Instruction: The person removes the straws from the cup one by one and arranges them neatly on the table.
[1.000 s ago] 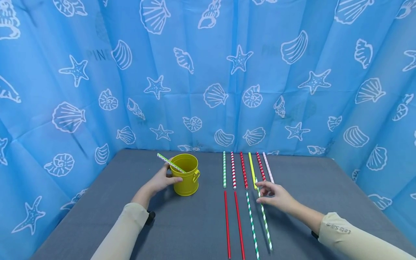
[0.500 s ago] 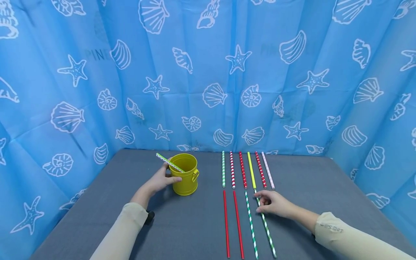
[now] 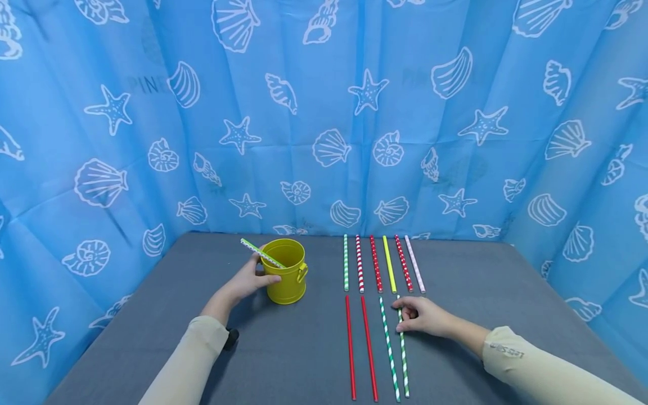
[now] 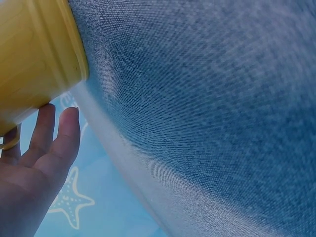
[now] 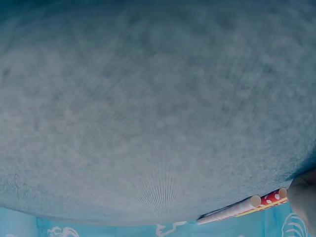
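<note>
A small yellow metal bucket stands upright on the table, and my left hand holds its left side with the thumb at the front. Inside leans a green-and-white patterned paper straw, its upper end sticking out over the hand. In the left wrist view, fingers lie along the wall of the bucket. My right hand pinches a green-and-white striped straw near its far end, at the right of the front row. The right wrist view shows just an edge of that hand.
Two red straws and a green-striped straw form the rest of the front row. Behind them lies a row of several straws, including a yellow one and a pale pink one. A blue shell-patterned curtain hangs behind the grey table.
The striped straw in my right hand came nearer to me, then swung left to lie closer to its neighbour. My right hand moved towards me with it. The left hand kept its place.
</note>
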`<state>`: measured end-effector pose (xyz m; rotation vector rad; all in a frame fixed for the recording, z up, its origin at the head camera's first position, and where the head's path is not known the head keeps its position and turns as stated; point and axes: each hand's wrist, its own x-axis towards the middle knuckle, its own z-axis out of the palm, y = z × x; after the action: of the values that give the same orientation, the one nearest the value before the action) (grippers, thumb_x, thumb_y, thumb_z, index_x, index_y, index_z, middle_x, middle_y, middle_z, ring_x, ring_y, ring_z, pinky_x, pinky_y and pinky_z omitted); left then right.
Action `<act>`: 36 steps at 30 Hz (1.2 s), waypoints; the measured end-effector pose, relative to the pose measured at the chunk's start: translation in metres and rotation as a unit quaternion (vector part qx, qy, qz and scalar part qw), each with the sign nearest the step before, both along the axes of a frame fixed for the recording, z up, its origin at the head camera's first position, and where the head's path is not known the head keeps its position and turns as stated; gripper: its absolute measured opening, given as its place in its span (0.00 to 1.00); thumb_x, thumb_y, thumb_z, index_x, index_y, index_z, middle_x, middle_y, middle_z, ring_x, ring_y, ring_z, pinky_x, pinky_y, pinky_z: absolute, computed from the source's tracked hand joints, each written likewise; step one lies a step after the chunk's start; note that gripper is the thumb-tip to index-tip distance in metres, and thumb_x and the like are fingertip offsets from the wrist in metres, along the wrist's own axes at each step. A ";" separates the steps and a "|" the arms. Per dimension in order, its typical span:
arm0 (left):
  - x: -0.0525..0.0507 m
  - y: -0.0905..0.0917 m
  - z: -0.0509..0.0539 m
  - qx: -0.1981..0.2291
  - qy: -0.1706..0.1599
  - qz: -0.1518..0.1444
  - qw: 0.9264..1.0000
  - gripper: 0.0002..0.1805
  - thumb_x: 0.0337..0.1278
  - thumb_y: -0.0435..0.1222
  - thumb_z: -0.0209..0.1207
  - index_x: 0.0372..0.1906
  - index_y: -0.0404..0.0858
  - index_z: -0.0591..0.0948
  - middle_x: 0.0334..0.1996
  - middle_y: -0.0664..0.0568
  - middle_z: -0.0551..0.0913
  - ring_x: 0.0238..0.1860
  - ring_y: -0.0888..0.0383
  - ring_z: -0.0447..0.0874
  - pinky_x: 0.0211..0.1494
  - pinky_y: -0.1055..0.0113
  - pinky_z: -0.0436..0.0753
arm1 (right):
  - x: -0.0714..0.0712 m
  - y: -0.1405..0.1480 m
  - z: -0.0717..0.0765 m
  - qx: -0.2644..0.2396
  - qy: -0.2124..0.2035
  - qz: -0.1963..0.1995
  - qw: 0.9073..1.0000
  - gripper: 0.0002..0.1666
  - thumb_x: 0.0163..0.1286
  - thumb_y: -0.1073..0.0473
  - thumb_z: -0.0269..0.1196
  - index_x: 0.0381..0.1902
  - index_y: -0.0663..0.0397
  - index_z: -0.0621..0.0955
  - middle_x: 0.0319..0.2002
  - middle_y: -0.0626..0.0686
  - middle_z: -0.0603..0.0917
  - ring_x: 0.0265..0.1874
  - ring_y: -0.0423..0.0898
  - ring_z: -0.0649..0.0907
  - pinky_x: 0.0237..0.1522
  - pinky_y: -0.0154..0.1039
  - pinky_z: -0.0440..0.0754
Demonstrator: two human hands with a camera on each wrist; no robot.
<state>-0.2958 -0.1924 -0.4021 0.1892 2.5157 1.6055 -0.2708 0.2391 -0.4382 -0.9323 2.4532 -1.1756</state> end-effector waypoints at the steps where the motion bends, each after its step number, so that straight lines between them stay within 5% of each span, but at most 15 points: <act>1: 0.000 0.000 0.000 0.001 0.001 -0.001 1.000 0.50 0.59 0.42 0.66 0.76 0.40 0.46 0.71 0.34 0.55 0.63 0.34 0.66 0.66 0.37 0.61 | 0.000 0.000 0.000 0.003 0.001 0.001 1.000 0.29 0.61 0.61 0.69 0.53 0.77 0.73 0.25 0.43 0.72 0.23 0.34 0.70 0.27 0.32 0.68; 10: 0.001 0.000 0.002 -0.004 0.002 0.003 1.000 0.50 0.58 0.42 0.66 0.76 0.40 0.46 0.71 0.35 0.55 0.63 0.34 0.65 0.66 0.37 0.60 | -0.003 -0.002 0.004 0.043 -0.013 0.027 0.999 0.34 0.62 0.59 0.69 0.58 0.78 0.71 0.27 0.46 0.72 0.25 0.36 0.69 0.28 0.33 0.67; 20: 0.000 -0.001 0.000 0.004 0.004 0.000 1.000 0.50 0.58 0.42 0.67 0.76 0.39 0.47 0.70 0.35 0.56 0.62 0.35 0.66 0.66 0.39 0.62 | 0.001 0.014 0.004 0.008 -0.027 0.035 0.999 0.43 0.66 0.59 0.66 0.65 0.83 0.59 0.28 0.47 0.73 0.24 0.37 0.70 0.24 0.35 0.69; 26: 0.000 -0.003 0.001 0.007 0.010 -0.006 1.000 0.50 0.59 0.40 0.66 0.76 0.39 0.46 0.71 0.35 0.54 0.63 0.34 0.65 0.66 0.39 0.63 | 0.015 0.018 -0.002 0.093 0.047 0.034 0.994 0.50 0.66 0.48 0.66 0.70 0.76 0.57 0.27 0.45 0.69 0.24 0.36 0.67 0.23 0.36 0.63; 31: -0.001 -0.003 0.000 0.003 0.015 -0.013 1.000 0.49 0.60 0.40 0.65 0.76 0.38 0.46 0.70 0.34 0.55 0.62 0.34 0.67 0.65 0.39 0.64 | 0.029 0.003 0.011 0.169 0.044 -0.029 0.984 0.56 0.60 0.40 0.69 0.71 0.72 0.59 0.47 0.63 0.77 0.48 0.52 0.77 0.45 0.50 0.77; 34: -0.001 -0.001 0.000 0.000 0.009 -0.010 1.000 0.49 0.60 0.41 0.65 0.75 0.38 0.46 0.70 0.34 0.55 0.62 0.34 0.66 0.66 0.39 0.63 | 0.030 0.000 0.013 0.191 0.042 -0.043 0.980 0.57 0.58 0.40 0.70 0.70 0.71 0.60 0.61 0.72 0.70 0.61 0.67 0.71 0.57 0.66 0.69; 36: -0.001 0.000 -0.001 -0.001 0.006 -0.009 1.000 0.49 0.59 0.42 0.66 0.75 0.38 0.46 0.70 0.35 0.55 0.62 0.34 0.66 0.66 0.39 0.63 | 0.030 0.001 0.014 0.198 0.034 -0.047 0.978 0.58 0.56 0.39 0.71 0.71 0.70 0.60 0.61 0.72 0.70 0.61 0.67 0.70 0.57 0.65 0.68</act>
<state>-0.2970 -0.1923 -0.4028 0.2217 2.5167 1.6006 -0.2409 0.2397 -0.4245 -0.7549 2.6709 -0.6463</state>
